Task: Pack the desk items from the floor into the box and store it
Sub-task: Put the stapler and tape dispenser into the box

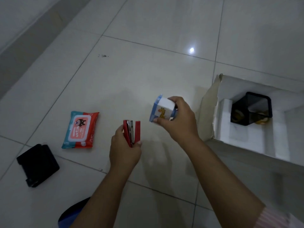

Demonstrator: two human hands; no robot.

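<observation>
My left hand (125,149) grips a red stapler (132,132) by its hinge end, held above the floor with its jaws slightly apart. My right hand (180,120) holds a small white block with blue edges and a giraffe picture (162,108), just left of the box. The open white cardboard box (246,137) stands on the floor at the right, and a black mesh pen holder (250,111) lies tipped on its side inside. A red and teal pack of wipes (81,130) and a black wallet-like case (37,165) lie on the tiles to the left.
The floor is pale glossy tile with dark grout lines and a bright light reflection (191,50). A grey skirting strip (24,40) runs along the upper left. The box's torn left flap (208,109) stands up near my right hand.
</observation>
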